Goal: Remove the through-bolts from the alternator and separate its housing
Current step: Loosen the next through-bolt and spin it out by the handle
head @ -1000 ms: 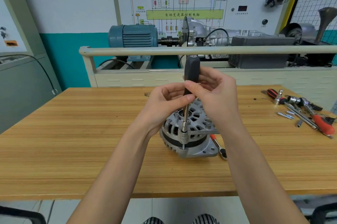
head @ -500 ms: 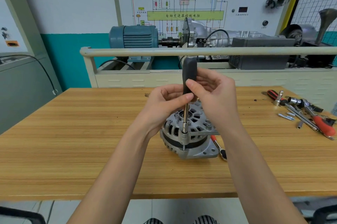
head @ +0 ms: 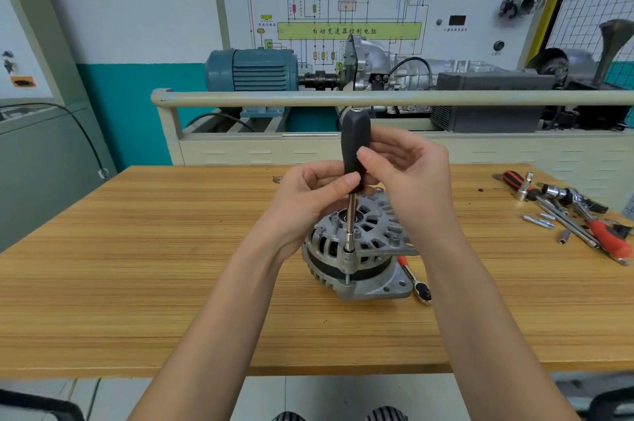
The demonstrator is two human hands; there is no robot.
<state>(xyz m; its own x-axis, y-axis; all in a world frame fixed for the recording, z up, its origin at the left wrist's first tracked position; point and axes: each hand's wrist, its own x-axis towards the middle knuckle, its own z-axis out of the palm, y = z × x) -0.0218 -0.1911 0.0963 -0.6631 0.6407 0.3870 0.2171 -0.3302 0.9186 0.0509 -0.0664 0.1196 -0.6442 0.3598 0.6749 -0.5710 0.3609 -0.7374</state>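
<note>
Alternator [head: 360, 249] sits mid-table [head: 137, 283], near edge side. Nut driver [head: 355, 153] stands upright, its socket on a through-bolt [head: 348, 274] at the housing's near rim. Left hand [head: 308, 201] pinches handle base; right hand [head: 408, 173] fingers curl round handle. Ratchet [head: 413, 280] lies just right.

Person, head-camera view: left hand [head: 308, 194] and right hand [head: 408, 180] bare, no gloves or rings; forearms bare, no sleeves visible; striped shoes [head: 386, 414] at bottom edge.
</note>
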